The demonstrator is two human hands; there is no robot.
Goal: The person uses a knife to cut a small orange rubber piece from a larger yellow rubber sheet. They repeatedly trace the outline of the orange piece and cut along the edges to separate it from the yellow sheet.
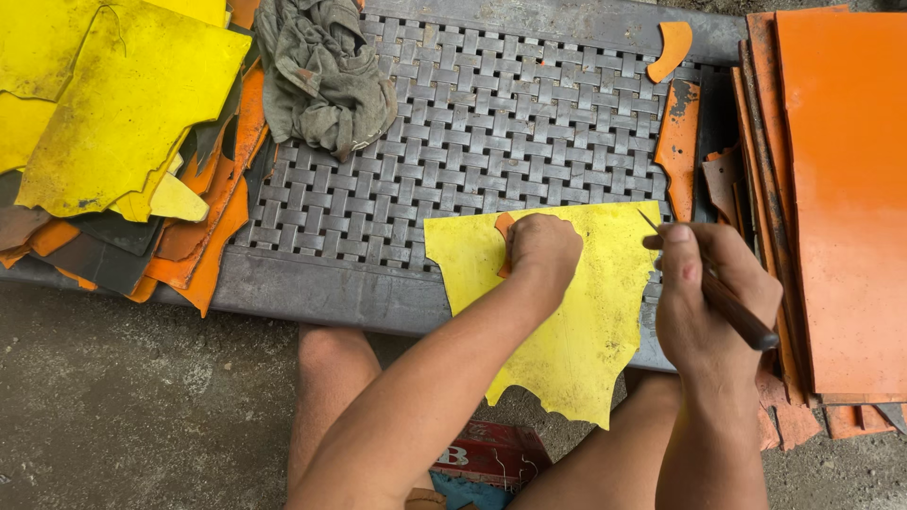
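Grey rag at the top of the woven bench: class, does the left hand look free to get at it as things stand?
Probably not at once: the left hand presses an orange template onto the yellow sheet. The path over the woven bench to the grey rag looks unobstructed.

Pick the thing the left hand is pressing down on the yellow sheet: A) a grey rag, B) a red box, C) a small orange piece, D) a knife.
C: the left hand presses a small orange piece flat on the yellow sheet; its orange edge peeks out beside the fingers.
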